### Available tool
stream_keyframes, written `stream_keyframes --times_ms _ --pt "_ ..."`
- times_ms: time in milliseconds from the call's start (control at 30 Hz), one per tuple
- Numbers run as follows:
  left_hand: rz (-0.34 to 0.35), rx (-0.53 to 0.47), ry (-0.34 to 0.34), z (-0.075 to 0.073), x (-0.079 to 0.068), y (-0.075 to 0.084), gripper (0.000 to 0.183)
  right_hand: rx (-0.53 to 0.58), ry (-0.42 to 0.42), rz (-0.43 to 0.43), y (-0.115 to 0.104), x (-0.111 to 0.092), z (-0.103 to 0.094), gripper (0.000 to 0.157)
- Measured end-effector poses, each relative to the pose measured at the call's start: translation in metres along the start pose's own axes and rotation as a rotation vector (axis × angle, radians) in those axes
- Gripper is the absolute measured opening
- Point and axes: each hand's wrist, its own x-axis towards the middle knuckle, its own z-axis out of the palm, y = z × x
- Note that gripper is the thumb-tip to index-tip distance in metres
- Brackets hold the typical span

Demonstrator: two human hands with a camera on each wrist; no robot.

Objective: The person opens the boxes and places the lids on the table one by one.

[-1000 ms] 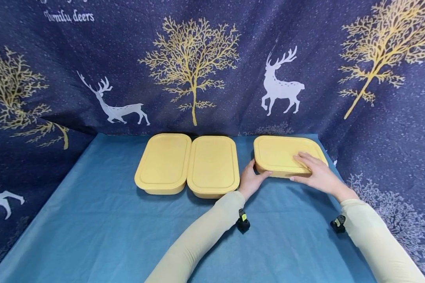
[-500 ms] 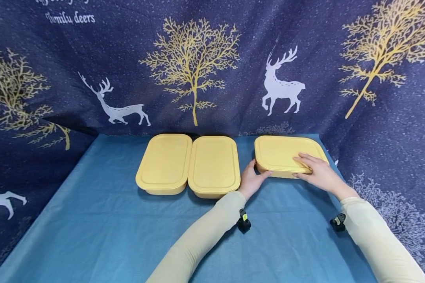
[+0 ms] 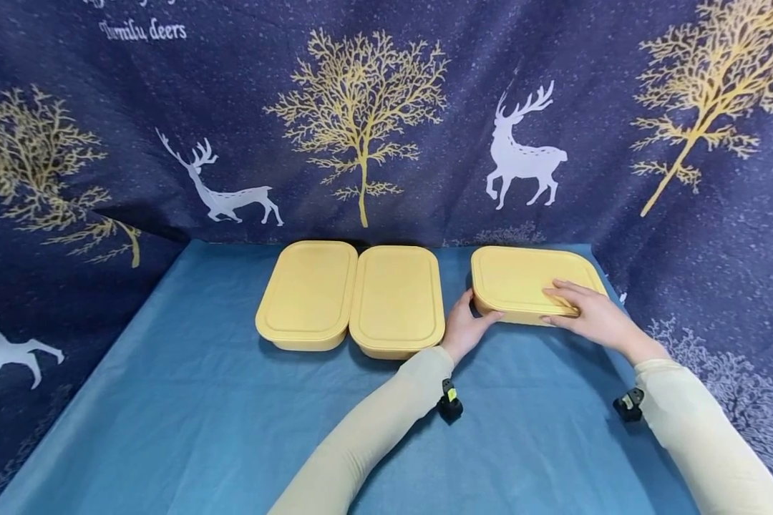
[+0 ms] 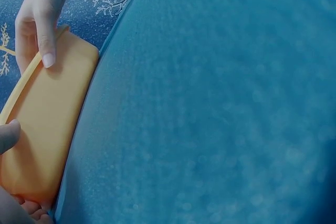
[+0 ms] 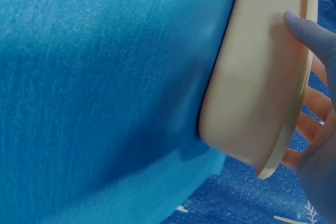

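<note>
A yellow lidded food container (image 3: pixel 522 275) lies lengthwise at the back right of the blue-covered table, between both hands. My left hand (image 3: pixel 467 330) grips its left end, thumb against the front wall and other fingers around the corner. In the left wrist view, the container's long side (image 4: pixel 55 108) shows, with left fingertips low at the near end. My right hand (image 3: pixel 595 318) holds the right part, fingers spread over the lid and thumb on the front wall. The right wrist view shows that thumb (image 5: pixel 302 27) below the lid's rim. The lid is on.
Two matching yellow containers, one on the left (image 3: pixel 309 293) and one in the middle (image 3: pixel 397 297), stand side by side with lids on. A dark blue curtain (image 3: pixel 425 143) with trees and deer hangs behind. Blue cloth (image 3: pixel 232 429) covers the table.
The head view has shifted slightly, so everything appears a little farther right. My right thumb has drawn up against the container's front wall. The left hand keeps its hold.
</note>
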Motion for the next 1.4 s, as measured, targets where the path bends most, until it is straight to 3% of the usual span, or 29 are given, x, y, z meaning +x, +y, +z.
stream_keyframes --times_ms 233,500,1000,1400 --pt "0.021 -0.019 -0.015 -0.001 0.001 0.001 0.075 0.032 -0.008 0.021 0.000 0.001 -0.005 0.061" --pt "-0.009 -0.008 0.008 -0.007 -0.003 -0.008 0.077 0.074 -0.047 0.032 -0.004 0.003 0.003 0.063" --pt "0.005 -0.007 -0.010 -0.002 -0.005 -0.001 0.078 0.074 -0.017 0.059 0.000 -0.003 -0.005 0.061" --pt "0.007 -0.016 0.003 0.000 -0.002 0.001 0.077 0.048 0.029 0.030 0.000 -0.002 -0.005 0.058"
